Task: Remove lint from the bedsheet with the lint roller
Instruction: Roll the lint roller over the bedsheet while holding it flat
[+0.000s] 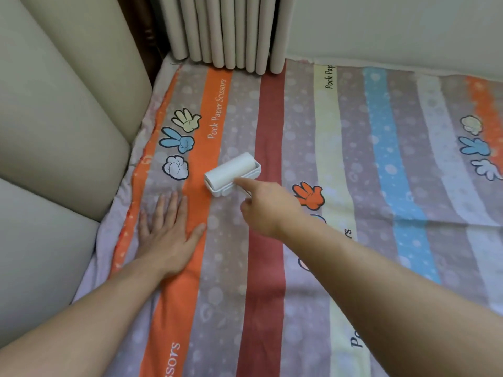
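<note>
A white lint roller [231,171] lies with its roll on the striped bedsheet [353,172], across the orange and grey stripes. My right hand [268,205] grips the roller's handle from behind, the forefinger stretched along the frame; the handle is hidden under the hand. My left hand [167,232] lies flat on the sheet, fingers straight and spread, just left of and nearer than the roller.
A padded beige headboard [62,118] runs along the left edge of the bed. Several folded beige pads [226,31] stand upright at the far end. A pale wall panel [394,31] borders the far right. The sheet stretches widely to the right.
</note>
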Demonstrator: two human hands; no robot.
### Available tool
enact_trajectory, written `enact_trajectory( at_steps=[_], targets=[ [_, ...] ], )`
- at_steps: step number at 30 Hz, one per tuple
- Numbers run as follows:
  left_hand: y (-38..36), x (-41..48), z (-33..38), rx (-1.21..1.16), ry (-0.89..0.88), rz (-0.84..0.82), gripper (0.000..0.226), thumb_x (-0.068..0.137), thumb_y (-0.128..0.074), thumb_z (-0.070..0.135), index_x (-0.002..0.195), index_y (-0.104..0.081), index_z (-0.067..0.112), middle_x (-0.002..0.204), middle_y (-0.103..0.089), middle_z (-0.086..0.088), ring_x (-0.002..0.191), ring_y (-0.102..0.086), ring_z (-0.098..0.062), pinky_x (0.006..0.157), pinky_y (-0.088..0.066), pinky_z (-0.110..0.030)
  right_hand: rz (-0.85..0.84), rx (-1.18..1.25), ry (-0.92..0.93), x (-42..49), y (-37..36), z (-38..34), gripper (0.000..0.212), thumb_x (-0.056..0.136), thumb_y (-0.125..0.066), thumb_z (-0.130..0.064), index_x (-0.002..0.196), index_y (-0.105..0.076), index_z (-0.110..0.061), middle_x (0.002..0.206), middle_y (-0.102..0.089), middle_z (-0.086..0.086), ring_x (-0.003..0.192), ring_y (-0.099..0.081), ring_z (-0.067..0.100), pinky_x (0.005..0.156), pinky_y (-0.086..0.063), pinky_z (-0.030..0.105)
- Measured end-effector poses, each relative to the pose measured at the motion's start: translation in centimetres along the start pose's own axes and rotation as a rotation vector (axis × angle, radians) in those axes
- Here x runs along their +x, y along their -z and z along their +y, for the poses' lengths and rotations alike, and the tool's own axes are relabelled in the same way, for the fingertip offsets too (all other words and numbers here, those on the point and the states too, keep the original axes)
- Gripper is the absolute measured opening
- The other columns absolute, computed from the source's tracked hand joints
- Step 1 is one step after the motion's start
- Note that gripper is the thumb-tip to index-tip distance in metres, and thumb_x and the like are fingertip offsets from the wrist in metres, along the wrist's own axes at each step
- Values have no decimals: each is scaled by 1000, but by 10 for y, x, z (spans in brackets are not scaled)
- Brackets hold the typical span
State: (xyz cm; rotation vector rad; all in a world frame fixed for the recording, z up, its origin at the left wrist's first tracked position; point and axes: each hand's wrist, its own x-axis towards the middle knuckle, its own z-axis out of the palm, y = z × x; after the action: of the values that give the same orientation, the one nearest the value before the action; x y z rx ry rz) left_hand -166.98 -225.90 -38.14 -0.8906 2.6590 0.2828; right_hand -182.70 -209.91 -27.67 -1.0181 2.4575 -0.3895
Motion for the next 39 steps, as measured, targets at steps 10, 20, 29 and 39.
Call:
enact_trajectory(
  at_steps=[10,20,29,39],
  targets=[
    [7,2,5,-23,31,-99,78,99,-13,65,156,26,27,150,43,13,144,39,-12,121,19,-49,-88,-52,-14,-17,-3,15,46,91,-44,-21,135,-45,-34,115,-62,7,97,-58,28,71,-49,36],
    [21,-3,14,39,63,-137,78,100,-14,66,159,19,26,165,29,5,150,31,-16,122,15,-52,-182,-88,-71,-133,6,72,47,94,-36,-33,139,-40,-46,127,-59,-2,112,-54,24,78,-48,33],
    [44,-21,93,-106,-171,-13,63,108,-32,28,163,-2,22,170,8,-2,155,15,-25,125,8,-43,-328,-68,-112,-170,35,102,55,88,-45,-26,136,-42,-52,125,-60,-10,99,-56,16,72,-43,26],
    [-2,-20,119,-93,-196,-54,77,103,-22,60,159,21,28,160,40,3,141,45,-14,119,25,-43,-211,140,-144,-147,81,125,55,87,-52,-20,123,-50,-62,57,-57,-15,46,-47,5,50,-39,17]
  ],
)
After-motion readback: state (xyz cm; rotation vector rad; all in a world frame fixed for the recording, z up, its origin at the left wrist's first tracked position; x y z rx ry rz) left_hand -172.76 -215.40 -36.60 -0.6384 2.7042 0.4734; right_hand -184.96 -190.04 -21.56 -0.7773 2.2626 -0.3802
